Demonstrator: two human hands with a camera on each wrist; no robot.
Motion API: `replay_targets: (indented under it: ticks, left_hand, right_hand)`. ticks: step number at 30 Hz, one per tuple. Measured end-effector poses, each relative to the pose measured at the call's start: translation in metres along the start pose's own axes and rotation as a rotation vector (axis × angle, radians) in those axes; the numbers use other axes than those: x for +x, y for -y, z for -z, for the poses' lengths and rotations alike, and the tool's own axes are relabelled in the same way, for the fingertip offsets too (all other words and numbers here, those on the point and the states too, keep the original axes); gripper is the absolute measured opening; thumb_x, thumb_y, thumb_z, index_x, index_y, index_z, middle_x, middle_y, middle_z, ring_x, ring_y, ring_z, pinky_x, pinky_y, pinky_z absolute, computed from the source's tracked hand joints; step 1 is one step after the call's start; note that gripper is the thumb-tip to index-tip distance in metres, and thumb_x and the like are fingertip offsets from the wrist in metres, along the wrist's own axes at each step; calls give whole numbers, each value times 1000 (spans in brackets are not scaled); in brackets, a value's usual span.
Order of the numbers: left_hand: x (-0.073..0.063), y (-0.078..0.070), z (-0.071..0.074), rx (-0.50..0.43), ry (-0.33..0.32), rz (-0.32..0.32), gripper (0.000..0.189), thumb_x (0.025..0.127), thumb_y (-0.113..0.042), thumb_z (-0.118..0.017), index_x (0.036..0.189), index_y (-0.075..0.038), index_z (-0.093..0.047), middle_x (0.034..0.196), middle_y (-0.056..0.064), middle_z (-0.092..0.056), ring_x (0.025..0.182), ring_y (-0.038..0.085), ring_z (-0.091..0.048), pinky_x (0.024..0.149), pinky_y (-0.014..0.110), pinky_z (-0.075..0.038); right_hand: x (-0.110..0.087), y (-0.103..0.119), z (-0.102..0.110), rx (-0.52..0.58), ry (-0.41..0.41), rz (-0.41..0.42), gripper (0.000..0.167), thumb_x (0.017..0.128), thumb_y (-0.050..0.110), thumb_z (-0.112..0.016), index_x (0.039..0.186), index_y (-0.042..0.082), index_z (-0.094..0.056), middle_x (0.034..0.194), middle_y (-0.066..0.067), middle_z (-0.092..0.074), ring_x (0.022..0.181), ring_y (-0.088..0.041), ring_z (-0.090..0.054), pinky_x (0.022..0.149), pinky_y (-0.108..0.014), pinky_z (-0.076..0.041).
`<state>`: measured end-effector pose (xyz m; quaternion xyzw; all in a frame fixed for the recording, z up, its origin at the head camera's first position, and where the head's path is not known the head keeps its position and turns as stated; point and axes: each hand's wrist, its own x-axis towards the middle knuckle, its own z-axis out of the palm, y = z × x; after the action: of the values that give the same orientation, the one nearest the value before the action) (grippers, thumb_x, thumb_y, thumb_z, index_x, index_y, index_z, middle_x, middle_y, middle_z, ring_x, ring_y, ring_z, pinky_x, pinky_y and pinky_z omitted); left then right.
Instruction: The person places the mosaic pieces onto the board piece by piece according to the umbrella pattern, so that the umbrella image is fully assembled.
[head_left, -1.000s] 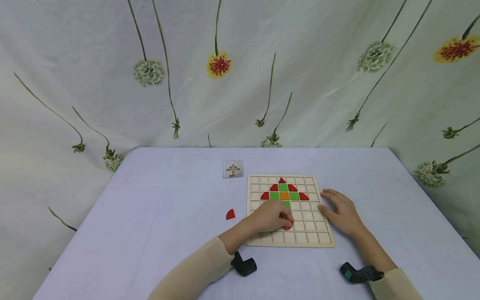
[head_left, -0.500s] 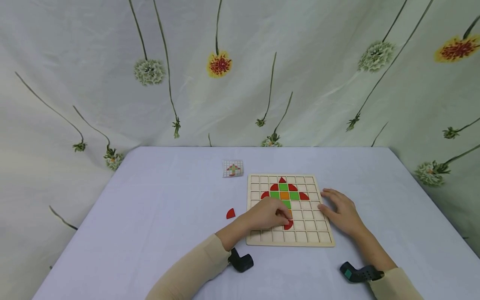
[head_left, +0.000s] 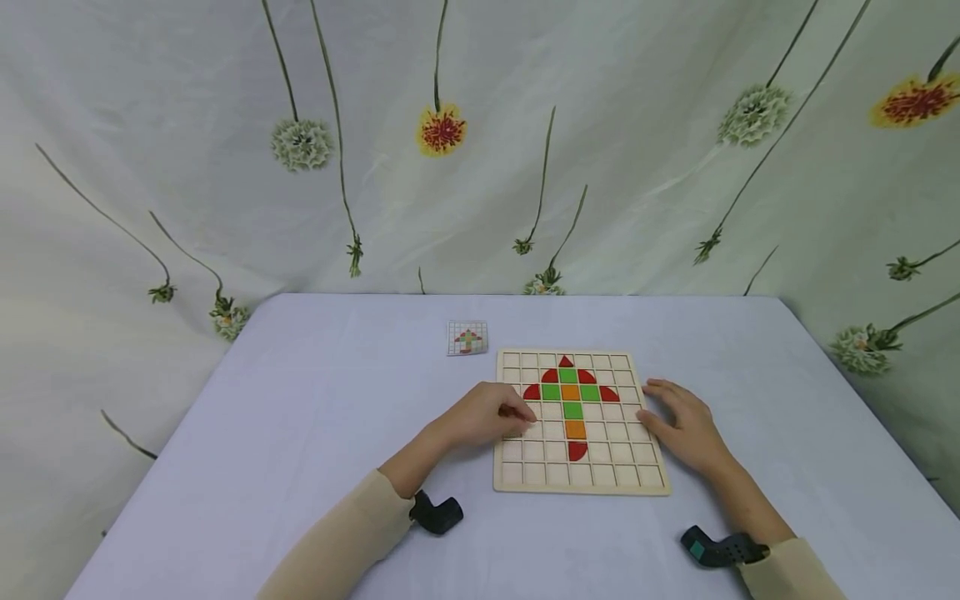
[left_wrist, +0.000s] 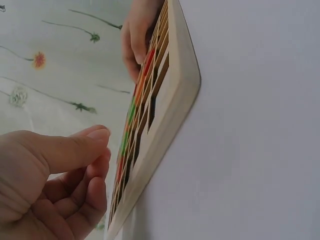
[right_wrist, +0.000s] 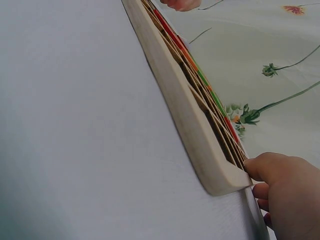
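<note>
In the head view, my left hand (head_left: 487,414) hovers at the left edge of the wooden grid board (head_left: 622,452). Its fingers are curled and its thumb meets the index fingertip, with nothing visible between them in the left wrist view. On the board, red, green and orange tiles form an arrow-like figure, ending in a red quarter-circle tile (head_left: 577,452) below an orange square tile (head_left: 575,429). My right hand (head_left: 688,427) rests at the board's right edge; its thumb touches the rim (right_wrist: 187,130) in the right wrist view. A loose red tile is hidden behind my left hand.
A small pattern card (head_left: 467,337) lies behind the board, showing a similar coloured figure on a grid. White cloth (head_left: 300,400) covers the table, and a flower-printed curtain (head_left: 480,192) hangs along its back.
My left hand has let go of the red quarter-circle tile on the board and moved left, off the figure. It now covers the loose red tile's place. My right hand stays put.
</note>
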<state>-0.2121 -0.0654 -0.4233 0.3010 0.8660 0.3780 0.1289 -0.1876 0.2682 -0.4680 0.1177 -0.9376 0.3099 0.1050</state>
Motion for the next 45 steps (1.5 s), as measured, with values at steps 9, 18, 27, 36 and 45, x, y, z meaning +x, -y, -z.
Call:
replay_targets:
  ticks: [9,18,27,36,45]
  left_hand:
    - [-22,20,21,5,-88,92,12,89,-8,-71,98,-15,-77,90,-9,-65,81,11,-56,72,27,-49]
    - [-39,36,33,50,-92,100,11,86,-6,-73,92,-14,-79,84,-9,-64,80,8,-57,70,26,-50]
    - [-55,46,38,80,-105,68,15,85,-11,-75,100,-13,-77,87,-10,-63,81,9,-56,73,27,-48]
    - [-57,46,36,105,-73,68,19,82,-16,-79,101,-17,-73,94,-12,-59,90,12,-57,82,31,-49]
    - [-54,43,36,-42,-80,117,13,83,-11,-78,88,-13,-66,77,-7,-63,73,11,-60,68,28,-49]
  right_hand:
    - [-1,1,2,-2,-20,11,45,91,21,-66,125,-7,-58,136,-28,-49,129,-49,-38,102,-67,-23]
    - [-2,-1,-1,3,-5,-6,46,91,22,-67,126,-6,-58,137,-28,-49,130,-48,-37,103,-67,-23]
    - [-1,1,0,-2,-22,13,45,91,21,-67,125,-7,-58,136,-28,-49,129,-48,-39,102,-67,-24]
    - [-1,1,0,1,-6,5,45,91,21,-66,126,-7,-58,137,-28,-49,130,-48,-38,103,-66,-23]
    - [0,2,1,-6,-22,22,44,91,22,-67,124,-6,-58,135,-28,-50,129,-49,-39,101,-68,-23]
